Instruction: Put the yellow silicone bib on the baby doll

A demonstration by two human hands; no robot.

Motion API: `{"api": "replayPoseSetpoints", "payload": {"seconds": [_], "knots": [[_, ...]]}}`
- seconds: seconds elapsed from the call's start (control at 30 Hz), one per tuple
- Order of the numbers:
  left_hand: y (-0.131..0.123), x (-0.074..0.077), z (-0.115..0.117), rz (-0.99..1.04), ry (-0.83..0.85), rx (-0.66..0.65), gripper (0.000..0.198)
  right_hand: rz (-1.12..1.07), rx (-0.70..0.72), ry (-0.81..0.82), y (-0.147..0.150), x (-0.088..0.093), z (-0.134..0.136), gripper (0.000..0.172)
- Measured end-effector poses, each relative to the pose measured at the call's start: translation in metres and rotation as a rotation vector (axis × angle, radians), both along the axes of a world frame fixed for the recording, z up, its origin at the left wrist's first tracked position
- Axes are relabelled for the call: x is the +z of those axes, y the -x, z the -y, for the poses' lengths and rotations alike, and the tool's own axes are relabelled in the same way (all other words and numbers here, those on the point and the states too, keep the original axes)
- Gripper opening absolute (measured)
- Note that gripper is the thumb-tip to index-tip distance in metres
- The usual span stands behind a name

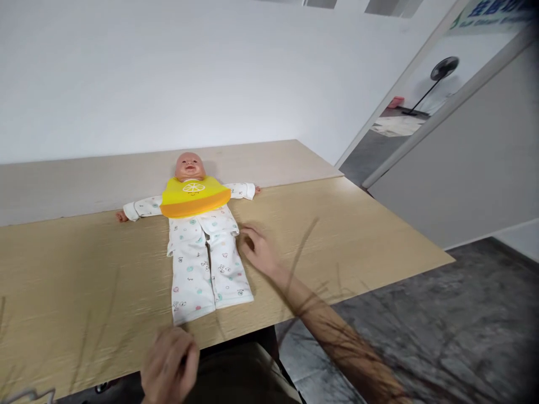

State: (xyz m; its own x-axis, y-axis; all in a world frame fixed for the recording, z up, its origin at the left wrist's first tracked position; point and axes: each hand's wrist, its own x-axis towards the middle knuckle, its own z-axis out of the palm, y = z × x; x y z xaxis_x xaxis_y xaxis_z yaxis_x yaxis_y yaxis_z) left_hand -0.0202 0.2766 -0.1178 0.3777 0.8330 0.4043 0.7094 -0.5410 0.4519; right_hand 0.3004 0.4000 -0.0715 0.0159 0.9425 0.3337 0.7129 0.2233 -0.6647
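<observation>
A baby doll [190, 166] lies on its back on the table, arms spread out to the sides. It wears a yellow bib [194, 195] with an orange lower pocket and a citrus-slice print. Under the bib are a white patterned shirt [145, 208] and matching white trousers [193, 283], their legs laid straight toward me. My right hand [259, 249] is beside the shirt's hem at the doll's hip, with its fingers bent and a gap at the thumb; whether it touches the cloth is unclear. My left hand [168, 362], slightly blurred, is curled closed below the trouser cuffs, with nothing visible in it.
The wooden table [337, 235] has a paler strip [261, 160] along its back, against a white wall [147, 73]. To the right, past a grey partition [471, 151], a standing fan [444, 68] shows through an opening. Grey floor [463, 325] lies beyond the table's right edge.
</observation>
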Motion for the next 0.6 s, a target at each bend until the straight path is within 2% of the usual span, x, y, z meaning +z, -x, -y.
{"api": "replayPoseSetpoints", "payload": {"seconds": [0.07, 0.13, 0.23, 0.3, 0.4, 0.6], "knots": [[-0.009, -0.004, 0.02, 0.03, -0.105, -0.022, 0.043, -0.079, -0.039, -0.095, 0.003, 0.004, 0.024, 0.028], [-0.018, -0.002, 0.027, 0.051, -0.213, -0.021, 0.058, -0.113, -0.089, -0.179, 0.005, 0.005, 0.046, 0.024], [-0.029, 0.005, 0.022, 0.023, -0.294, -0.026, 0.078, -0.159, -0.118, -0.2, 0.006, -0.001, 0.062, 0.018], [-0.034, 0.009, 0.016, -0.032, -0.293, -0.039, 0.082, -0.199, -0.111, -0.17, 0.005, -0.007, 0.061, 0.018], [-0.042, 0.014, 0.01, -0.117, -0.31, -0.019, 0.077, -0.204, -0.101, -0.124, 0.005, -0.01, 0.055, 0.018], [-0.058, 0.026, 0.011, -0.24, -0.288, 0.101, 0.04, -0.133, -0.092, -0.054, 0.008, -0.004, 0.051, 0.017]]}}
